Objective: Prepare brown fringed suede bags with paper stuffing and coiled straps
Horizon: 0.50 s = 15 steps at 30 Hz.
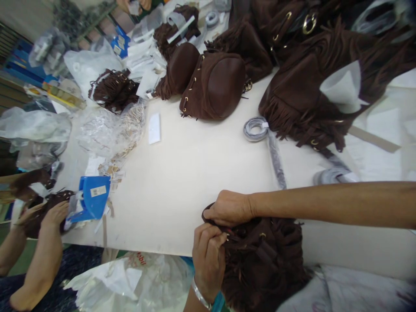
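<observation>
A dark brown fringed suede bag (263,260) lies at the near edge of the white table (195,173), partly over my lap. My left hand (208,255), with a metal bangle at the wrist, is closed and pinches the bag's rim from below. My right hand (229,208) reaches in from the right and is closed on the same rim, fingers curled over the edge. Small gold eyelets show on the bag near my fingers.
More brown fringed bags (214,86) and a big pile (312,86) sit at the far side. Grey tape rolls (256,128) lie mid-table. Clear plastic bags (110,130) and a blue bin (92,199) are at left, where another person's hand (53,216) rests.
</observation>
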Available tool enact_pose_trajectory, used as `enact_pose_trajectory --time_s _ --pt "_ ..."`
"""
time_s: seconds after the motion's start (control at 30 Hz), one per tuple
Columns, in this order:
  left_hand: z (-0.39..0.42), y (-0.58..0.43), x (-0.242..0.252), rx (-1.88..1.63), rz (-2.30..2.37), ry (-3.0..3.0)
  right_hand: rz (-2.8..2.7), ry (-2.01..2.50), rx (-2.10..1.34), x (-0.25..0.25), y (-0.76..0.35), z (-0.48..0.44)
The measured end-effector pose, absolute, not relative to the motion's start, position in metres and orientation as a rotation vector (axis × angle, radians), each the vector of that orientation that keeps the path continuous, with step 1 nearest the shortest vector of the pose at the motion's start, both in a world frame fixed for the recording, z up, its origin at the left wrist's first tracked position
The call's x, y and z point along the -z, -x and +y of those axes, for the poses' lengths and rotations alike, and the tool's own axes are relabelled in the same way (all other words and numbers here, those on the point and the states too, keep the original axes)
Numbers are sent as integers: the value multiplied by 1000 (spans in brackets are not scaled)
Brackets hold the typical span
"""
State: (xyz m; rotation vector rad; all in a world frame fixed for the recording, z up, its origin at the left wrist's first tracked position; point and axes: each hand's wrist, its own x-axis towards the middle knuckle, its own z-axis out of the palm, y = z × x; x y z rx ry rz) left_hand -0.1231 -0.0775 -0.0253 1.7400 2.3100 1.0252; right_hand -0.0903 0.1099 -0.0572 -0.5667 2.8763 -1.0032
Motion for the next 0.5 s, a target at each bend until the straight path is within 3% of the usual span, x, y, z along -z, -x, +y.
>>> enact_pose_trajectory --time_s 0.27,0.5 --pt "-85 141 11 -651 2224 -1762 2735 256 1159 43 65 149" --pt "-67 189 11 -421 1943 -1575 2236 122 1222 5 -12 196"
